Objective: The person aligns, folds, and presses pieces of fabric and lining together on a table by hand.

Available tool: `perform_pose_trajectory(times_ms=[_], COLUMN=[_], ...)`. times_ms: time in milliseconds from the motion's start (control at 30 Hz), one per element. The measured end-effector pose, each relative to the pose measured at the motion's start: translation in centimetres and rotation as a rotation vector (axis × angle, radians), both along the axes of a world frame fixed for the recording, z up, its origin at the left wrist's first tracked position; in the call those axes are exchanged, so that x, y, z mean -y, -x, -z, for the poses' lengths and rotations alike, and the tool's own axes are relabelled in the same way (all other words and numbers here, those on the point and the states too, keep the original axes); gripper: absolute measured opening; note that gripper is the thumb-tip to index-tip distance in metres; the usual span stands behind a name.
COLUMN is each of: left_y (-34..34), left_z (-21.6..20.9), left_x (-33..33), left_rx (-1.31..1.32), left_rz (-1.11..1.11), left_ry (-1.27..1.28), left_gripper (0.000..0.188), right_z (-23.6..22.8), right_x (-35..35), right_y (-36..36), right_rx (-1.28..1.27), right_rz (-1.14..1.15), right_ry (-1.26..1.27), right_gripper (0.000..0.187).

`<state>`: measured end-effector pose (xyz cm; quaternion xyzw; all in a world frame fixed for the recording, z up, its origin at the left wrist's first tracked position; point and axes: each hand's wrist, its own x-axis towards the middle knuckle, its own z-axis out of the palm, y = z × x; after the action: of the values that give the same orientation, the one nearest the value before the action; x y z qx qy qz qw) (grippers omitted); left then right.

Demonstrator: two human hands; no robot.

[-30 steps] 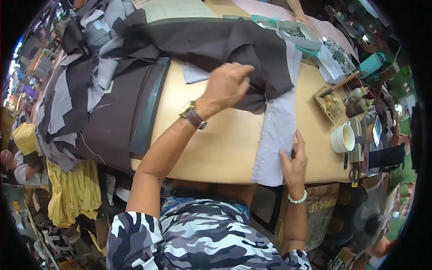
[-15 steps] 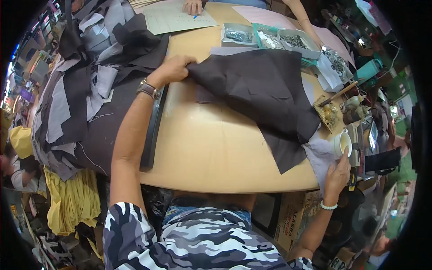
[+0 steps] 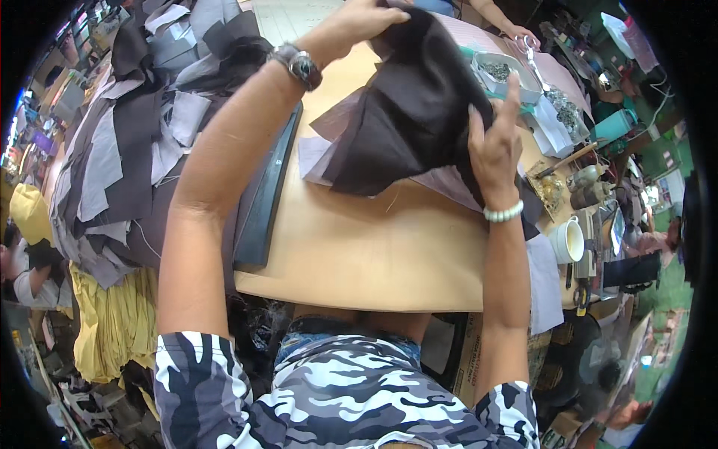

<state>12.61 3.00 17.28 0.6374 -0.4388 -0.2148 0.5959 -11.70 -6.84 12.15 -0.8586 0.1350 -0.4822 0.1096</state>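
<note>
A dark brown piece of cloth [image 3: 404, 123] is lifted off the table, blurred along its upper part. At its far upper corner my left hand [image 3: 366, 26] is closed on the cloth, with the arm stretched forward. My right hand [image 3: 495, 153] lies against the cloth's right edge, index finger and thumb stretched apart; its other fingers are partly hidden. Under the raised cloth, lighter pieces [image 3: 315, 161] show on the table. To the right of my right wrist stands a white cup [image 3: 567, 241], with a pale grey cloth [image 3: 544, 288] hanging over the table edge.
A heap of dark and grey cloth pieces [image 3: 123, 172] covers the left side, beside a long black bar [image 3: 265, 202]. Boxes of small metal parts [image 3: 508, 75], a brush [image 3: 572, 159] and bottles [image 3: 591, 193] line the right. Another person's hand [image 3: 521, 34] holds scissors [image 3: 529, 52] at the far side.
My left hand has moved forward and right, raising the cloth. My right hand has left the cup and come up to the cloth's right side. The other person's scissors have come into view.
</note>
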Motion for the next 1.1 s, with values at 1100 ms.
perform_pose_trajectory(times_ms=[1100], left_y=[14.1], left_z=[8.2], left_x=[-10.2], left_rx=[-0.836], left_rz=[0.171], left_ry=[-0.194], left_gripper=[0.033], right_z=[2.8], right_x=[-12.3], right_y=[6.3], right_rx=[0.164], right_rz=[-0.635], right_ry=[-1.227], right_gripper=[0.087])
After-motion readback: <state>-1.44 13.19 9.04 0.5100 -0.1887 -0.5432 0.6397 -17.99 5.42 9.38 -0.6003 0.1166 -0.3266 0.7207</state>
